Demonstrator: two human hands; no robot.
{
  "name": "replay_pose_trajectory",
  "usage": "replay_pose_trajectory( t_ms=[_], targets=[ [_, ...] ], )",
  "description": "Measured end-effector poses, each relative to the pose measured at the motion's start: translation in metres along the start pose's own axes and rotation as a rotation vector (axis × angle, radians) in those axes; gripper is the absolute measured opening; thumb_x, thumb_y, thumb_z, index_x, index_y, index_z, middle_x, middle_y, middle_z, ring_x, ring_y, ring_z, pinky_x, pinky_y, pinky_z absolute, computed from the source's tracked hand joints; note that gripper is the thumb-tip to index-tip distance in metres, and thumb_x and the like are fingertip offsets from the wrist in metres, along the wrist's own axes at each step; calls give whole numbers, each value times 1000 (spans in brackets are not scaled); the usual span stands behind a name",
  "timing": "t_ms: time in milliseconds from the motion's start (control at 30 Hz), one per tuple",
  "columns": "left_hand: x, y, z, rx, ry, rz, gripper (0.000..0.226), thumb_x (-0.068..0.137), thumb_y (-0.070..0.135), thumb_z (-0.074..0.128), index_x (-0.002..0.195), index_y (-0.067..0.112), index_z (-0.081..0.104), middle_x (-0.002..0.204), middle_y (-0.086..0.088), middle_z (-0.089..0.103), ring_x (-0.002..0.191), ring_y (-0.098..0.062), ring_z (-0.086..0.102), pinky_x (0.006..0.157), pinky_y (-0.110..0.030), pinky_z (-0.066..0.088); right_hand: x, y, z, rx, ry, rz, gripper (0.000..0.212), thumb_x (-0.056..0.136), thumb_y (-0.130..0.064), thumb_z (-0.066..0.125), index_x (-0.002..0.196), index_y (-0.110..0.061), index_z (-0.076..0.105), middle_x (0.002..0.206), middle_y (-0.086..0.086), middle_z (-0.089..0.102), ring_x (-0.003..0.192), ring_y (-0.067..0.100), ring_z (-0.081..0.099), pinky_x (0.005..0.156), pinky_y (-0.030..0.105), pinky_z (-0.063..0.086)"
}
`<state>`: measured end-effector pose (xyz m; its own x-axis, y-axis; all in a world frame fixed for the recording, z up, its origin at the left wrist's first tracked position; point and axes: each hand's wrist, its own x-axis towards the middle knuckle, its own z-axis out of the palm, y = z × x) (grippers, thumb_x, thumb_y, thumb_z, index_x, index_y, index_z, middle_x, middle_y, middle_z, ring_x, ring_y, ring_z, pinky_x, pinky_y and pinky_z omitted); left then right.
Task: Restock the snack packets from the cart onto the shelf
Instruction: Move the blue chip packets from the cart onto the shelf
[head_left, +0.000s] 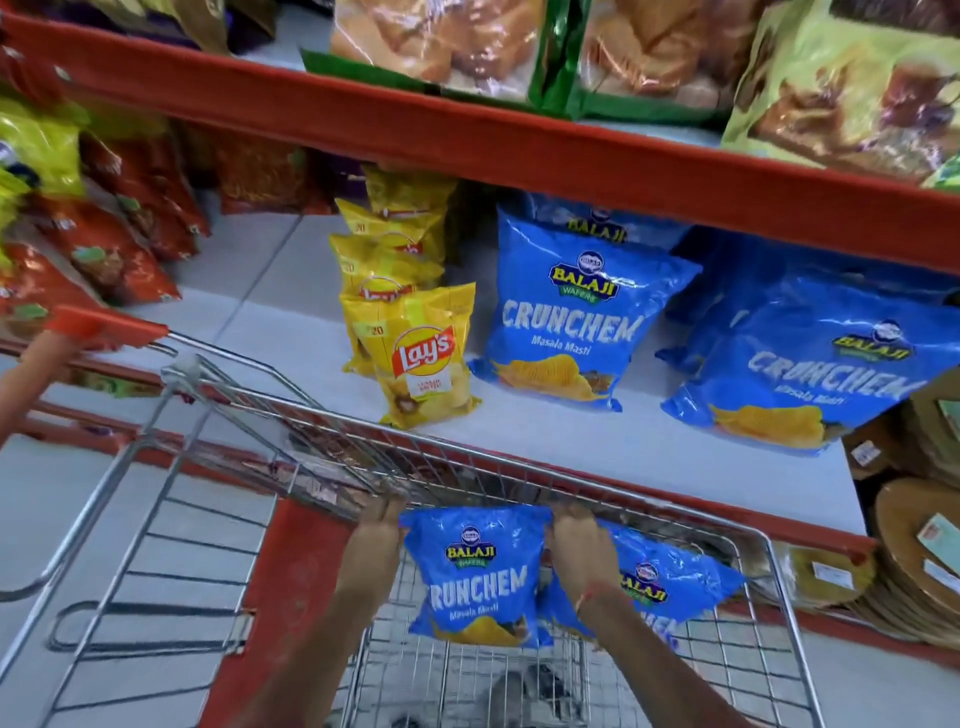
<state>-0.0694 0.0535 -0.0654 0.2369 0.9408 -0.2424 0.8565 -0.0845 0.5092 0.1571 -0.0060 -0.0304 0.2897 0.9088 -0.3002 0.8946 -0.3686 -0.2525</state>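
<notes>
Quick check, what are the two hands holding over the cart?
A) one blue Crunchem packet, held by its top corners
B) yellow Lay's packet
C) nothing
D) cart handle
A: the left hand and right hand pinch the top corners of a blue Crunchem packet above the cart; the Lay's packets sit on the shelf.

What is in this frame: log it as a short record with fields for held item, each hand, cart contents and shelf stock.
held item: blue Crunchem packet, lifted above the cart basket
left hand: left hand pinching the packet's top left corner
right hand: right hand gripping its top right corner
cart contents: second blue packet behind the right hand; any others cannot be told
shelf stock: yellow Lay's packets in a row, blue Crunchem packs to their right
shelf space: bare white shelf in front of the blue packs
</notes>
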Motion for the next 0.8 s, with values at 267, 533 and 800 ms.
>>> replay_pose_trajectory(
  t_ms=[267, 533, 800],
  targets=[
    [13, -4, 19, 104, -108, -78, 36, 85, -4, 46, 116, 11, 57, 115, -17, 64, 102, -35, 62, 85, -41, 53, 10, 2, 30, 119, 24, 109, 35, 89, -4, 55, 122, -4, 48, 99, 20, 69, 92, 32, 65, 76, 38, 54],
    [-36, -6, -2, 44, -76, -120, 20, 86, 5, 55, 100, 9, 67, 100, -20, 72, 96, -34, 65, 80, -37, 51, -34, 8, 19, 518, 44, 142, 11, 80, -9, 71, 90, -8, 73, 79, 16, 75, 55, 10, 58, 74, 32, 58],
    [-74, 20, -67, -184, 224, 241, 17, 83, -4, 60, 90, 8, 70, 90, -8, 68, 89, -7, 58, 80, -7, 42, -96, 16, -39, 632, 315, -15, 11, 73, -13, 77, 75, -24, 75, 68, -20, 71, 68, 4, 66, 58, 5, 47]
  ],
)
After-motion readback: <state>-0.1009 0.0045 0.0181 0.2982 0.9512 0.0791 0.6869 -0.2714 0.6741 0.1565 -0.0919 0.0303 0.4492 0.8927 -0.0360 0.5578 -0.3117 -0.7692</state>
